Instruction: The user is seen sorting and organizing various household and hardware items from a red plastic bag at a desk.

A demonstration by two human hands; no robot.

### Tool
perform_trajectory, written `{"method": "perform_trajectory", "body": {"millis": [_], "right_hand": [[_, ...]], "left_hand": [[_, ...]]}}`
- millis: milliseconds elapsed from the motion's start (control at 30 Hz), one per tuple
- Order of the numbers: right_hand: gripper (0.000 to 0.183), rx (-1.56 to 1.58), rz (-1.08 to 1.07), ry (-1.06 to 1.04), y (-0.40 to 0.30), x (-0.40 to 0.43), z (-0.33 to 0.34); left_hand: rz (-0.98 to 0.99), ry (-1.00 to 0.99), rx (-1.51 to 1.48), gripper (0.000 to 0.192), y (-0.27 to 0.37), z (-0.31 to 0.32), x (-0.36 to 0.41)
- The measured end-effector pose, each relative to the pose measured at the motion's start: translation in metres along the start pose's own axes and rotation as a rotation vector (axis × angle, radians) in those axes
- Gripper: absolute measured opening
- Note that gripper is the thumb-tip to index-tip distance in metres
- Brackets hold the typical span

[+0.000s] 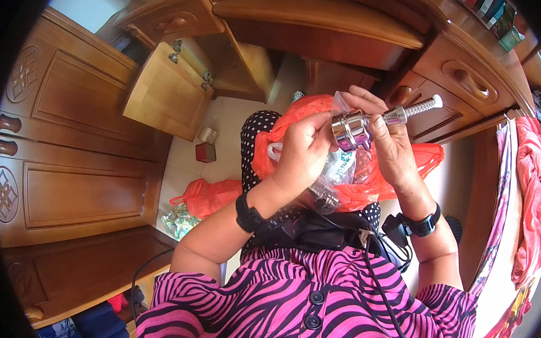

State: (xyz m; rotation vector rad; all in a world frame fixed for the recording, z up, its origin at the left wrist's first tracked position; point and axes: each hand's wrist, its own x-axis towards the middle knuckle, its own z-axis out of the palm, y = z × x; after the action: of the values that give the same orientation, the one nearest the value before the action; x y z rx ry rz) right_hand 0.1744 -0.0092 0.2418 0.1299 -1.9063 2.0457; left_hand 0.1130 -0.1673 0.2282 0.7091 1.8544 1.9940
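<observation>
A shiny chrome fitting [351, 128] with a ribbed, spring-like stem and a white tip is held up over my lap. At its wide end, the fingers of my left hand [305, 148] are closed on the metal. My right hand [390, 151] grips the narrower middle, thumb on the near side and fingers behind; the stem points up and right. Clear plastic film [341, 104] shows behind the fitting. Below both hands, an open red plastic bag [271, 157] rests on my lap with clear wrapping inside. Another metal piece [325, 199] lies in clear plastic near my waist.
A cabinet door [168, 97] hangs open at the left, beyond a small red box [205, 152] on the floor. Another red bag [213, 197] lies beside my leg. Wooden drawers [468, 81] stand at the right. A black cable [383, 296] runs down my shirt.
</observation>
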Motion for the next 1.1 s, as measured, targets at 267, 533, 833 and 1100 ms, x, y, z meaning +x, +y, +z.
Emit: {"method": "perform_trajectory", "body": {"millis": [267,533,833,1100], "right_hand": [[0.049,-0.104,0.114,-0.04,-0.005,-0.004,-0.006],[0.052,-0.932,-0.362,0.018,-0.015,-0.002,-0.003],[0.051,-1.06,-0.353,0.021,-0.025,-0.005,0.003],[0.052,-1.007,-0.432,0.155,-0.012,-0.006,-0.007]], "left_hand": [[0.004,0.009,0.005,0.019,-0.012,0.002,0.0],[0.13,0.022,0.335,0.024,-0.007,0.001,-0.003],[0.339,0.034,0.463,0.023,-0.002,0.007,-0.003],[0.199,-0.015,0.411,0.033,0.008,0.019,-0.002]]}}
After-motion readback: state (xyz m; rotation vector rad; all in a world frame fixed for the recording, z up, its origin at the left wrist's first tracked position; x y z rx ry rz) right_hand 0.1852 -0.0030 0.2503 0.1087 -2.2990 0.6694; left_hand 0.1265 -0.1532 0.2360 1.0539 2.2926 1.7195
